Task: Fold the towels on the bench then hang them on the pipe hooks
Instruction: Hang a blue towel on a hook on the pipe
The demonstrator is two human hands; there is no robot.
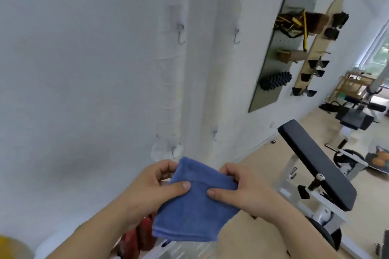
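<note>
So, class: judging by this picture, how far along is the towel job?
Done: the blue towel is folded into a small square. In hand: the left hand and right hand pinch its upper edge. Left: hanging it; the hooks on the white pipes are bare.

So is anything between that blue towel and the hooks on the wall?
Nothing visible. Both the left hand and right hand hold the folded blue towel in the air, just below the nearest hook. The higher hooks are bare too, with only open wall between.
</note>
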